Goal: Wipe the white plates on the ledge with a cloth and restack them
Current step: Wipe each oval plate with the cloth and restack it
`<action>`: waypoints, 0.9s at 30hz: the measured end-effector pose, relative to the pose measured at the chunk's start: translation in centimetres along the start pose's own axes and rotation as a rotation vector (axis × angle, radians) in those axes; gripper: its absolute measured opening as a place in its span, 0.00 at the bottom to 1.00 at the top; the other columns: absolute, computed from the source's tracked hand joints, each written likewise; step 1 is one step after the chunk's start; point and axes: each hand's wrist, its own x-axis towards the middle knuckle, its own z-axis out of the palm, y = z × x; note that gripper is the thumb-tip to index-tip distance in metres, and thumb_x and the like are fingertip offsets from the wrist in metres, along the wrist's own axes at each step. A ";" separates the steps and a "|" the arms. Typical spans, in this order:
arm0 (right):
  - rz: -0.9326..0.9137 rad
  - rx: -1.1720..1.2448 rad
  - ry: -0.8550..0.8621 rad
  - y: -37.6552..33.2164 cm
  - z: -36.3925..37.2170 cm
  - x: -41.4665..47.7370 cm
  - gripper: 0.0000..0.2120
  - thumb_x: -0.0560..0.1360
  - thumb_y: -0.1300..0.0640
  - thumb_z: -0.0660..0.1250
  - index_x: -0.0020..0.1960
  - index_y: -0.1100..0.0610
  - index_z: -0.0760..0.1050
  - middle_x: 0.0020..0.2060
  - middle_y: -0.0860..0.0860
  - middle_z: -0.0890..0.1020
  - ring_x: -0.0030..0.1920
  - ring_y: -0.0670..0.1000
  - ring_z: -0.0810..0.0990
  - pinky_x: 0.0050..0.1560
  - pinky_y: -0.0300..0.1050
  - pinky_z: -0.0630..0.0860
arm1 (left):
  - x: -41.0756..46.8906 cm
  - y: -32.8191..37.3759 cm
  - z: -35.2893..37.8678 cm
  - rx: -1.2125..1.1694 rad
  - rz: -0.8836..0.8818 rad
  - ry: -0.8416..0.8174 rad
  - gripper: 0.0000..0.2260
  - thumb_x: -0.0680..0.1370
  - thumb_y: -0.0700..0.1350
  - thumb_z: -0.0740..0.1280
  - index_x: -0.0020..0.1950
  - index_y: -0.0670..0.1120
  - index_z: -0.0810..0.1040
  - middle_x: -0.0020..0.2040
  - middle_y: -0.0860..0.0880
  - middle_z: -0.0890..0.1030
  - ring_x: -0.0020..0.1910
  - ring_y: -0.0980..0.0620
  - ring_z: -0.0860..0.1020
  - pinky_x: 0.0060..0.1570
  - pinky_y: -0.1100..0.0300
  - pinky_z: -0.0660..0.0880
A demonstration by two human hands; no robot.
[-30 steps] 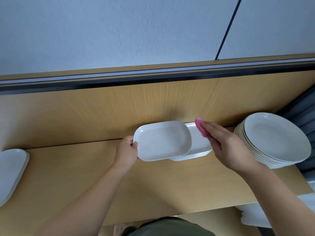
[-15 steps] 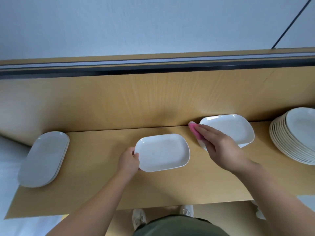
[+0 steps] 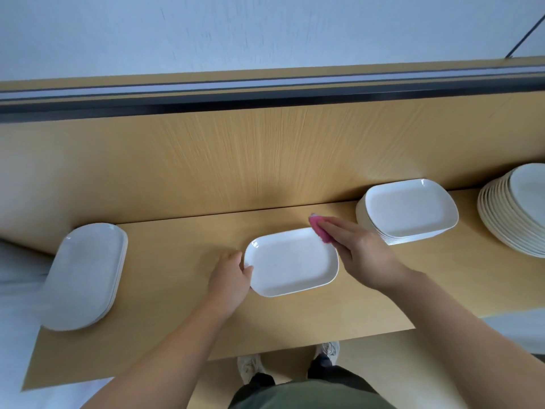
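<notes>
- The left hand (image 3: 228, 280) is gripping the left rim of the plate (image 3: 292, 261), which is lying mid-ledge (image 3: 177, 305).
- The right hand (image 3: 359, 249), fingers straight, is pressing the cloth (image 3: 320, 231) onto the plate's far right corner.
- A rectangular stack (image 3: 410, 209) is sitting by the back edge, a round stack (image 3: 519, 211) at the right end, and an oval stack (image 3: 85, 273) at the left end.
</notes>
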 end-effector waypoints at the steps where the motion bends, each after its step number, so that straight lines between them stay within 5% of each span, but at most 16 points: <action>1: 0.009 -0.007 0.001 0.1 0.5 0.3 0.18 0.81 0.62 0.61 0.70 0.52 0.72 0.68 0.41 0.74 0.67 0.45 0.74 0.60 0.46 0.76 | 0.1 -0.1 -0.3 0.086 0.025 -0.018 0.16 0.79 0.50 0.62 0.67 0.49 0.72 0.67 0.50 0.73 0.60 0.49 0.76 0.58 0.55 0.74; 5: -0.001 -0.057 -0.014 0.4 3.1 1.5 0.15 0.79 0.67 0.61 0.64 0.57 0.76 0.65 0.44 0.76 0.64 0.49 0.76 0.63 0.47 0.74 | 0.3 -0.5 -1.4 0.252 0.230 -0.105 0.37 0.75 0.56 0.68 0.78 0.47 0.53 0.76 0.52 0.57 0.74 0.52 0.60 0.67 0.57 0.64; 10: 0.041 -0.207 -0.090 1.5 7.0 2.5 0.16 0.72 0.72 0.62 0.54 0.56 0.75 0.59 0.46 0.77 0.58 0.55 0.77 0.55 0.52 0.76 | 0.9 -1.3 -1.3 0.312 0.303 -0.160 0.49 0.67 0.61 0.75 0.79 0.49 0.50 0.76 0.53 0.56 0.74 0.53 0.56 0.70 0.61 0.57; 13: 0.169 -0.331 -0.206 1.8 9.3 1.9 0.20 0.70 0.67 0.68 0.60 0.57 0.77 0.63 0.55 0.77 0.63 0.65 0.76 0.58 0.61 0.75 | 1.5 -1.2 -1.0 0.332 0.324 -0.175 0.51 0.66 0.61 0.75 0.79 0.49 0.50 0.75 0.54 0.56 0.74 0.53 0.57 0.69 0.62 0.56; 15: 0.248 -0.371 -0.289 1.7 10.5 1.4 0.25 0.74 0.60 0.66 0.70 0.58 0.71 0.71 0.62 0.69 0.70 0.68 0.67 0.67 0.66 0.63 | 1.8 -1.2 -0.9 0.329 0.329 -0.186 0.51 0.66 0.60 0.76 0.79 0.48 0.50 0.76 0.54 0.56 0.74 0.53 0.57 0.70 0.62 0.55; 18: 0.348 -0.286 -0.396 1.1 11.1 1.2 0.28 0.81 0.53 0.48 0.80 0.55 0.47 0.78 0.56 0.42 0.78 0.61 0.40 0.73 0.55 0.35 | 1.8 -1.3 -0.9 0.300 0.327 -0.181 0.51 0.65 0.59 0.77 0.79 0.48 0.51 0.76 0.55 0.56 0.74 0.53 0.56 0.71 0.62 0.55; 27: 0.308 -0.284 -0.491 -0.5 11.9 1.9 0.38 0.68 0.51 0.33 0.79 0.53 0.38 0.73 0.50 0.31 0.73 0.55 0.27 0.74 0.52 0.31 | 1.7 -1.2 -1.2 0.255 0.326 -0.170 0.51 0.65 0.58 0.77 0.79 0.49 0.52 0.77 0.55 0.56 0.75 0.54 0.55 0.69 0.64 0.52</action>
